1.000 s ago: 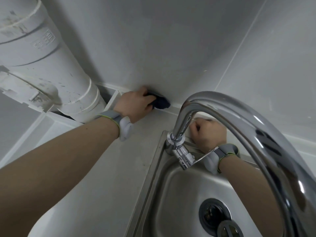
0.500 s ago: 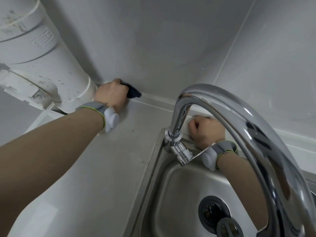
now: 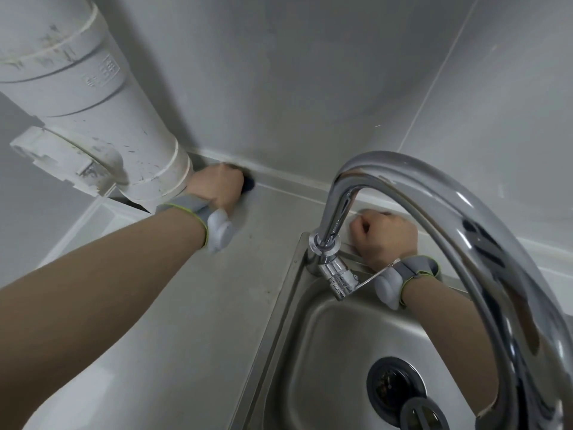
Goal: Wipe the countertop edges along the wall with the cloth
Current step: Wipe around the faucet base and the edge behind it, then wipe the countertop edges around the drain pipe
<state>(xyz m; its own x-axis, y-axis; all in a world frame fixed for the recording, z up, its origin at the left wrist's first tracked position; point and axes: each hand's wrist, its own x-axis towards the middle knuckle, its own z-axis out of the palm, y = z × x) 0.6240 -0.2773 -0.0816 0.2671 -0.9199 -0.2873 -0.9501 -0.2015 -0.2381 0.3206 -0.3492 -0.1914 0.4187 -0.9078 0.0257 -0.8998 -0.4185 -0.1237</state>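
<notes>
Leaning over the counter (image 3: pixel 192 305) beside the big pipe (image 3: pixel 102 125), steadying with the fisted, empty right hand (image 3: pixel 383 240) behind the tap (image 3: pixel 434 193), left hand (image 3: pixel 217 189) squeezing the dark cloth (image 3: pixel 249 184) into the wall corner to rub it clean.

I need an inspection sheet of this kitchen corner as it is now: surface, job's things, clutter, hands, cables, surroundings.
Surface: grey countertop, bare beside the sink.
Job's things: dark cloth, mostly hidden, at the wall edge.
Clutter: nothing seen.
Hands: left hand holds the cloth in its grip beside the white pipe; right hand is a fist behind the tap, holding nothing visible.
Cables: nothing seen.
Surroundings: grey tiled wall; drain in the sink.
</notes>
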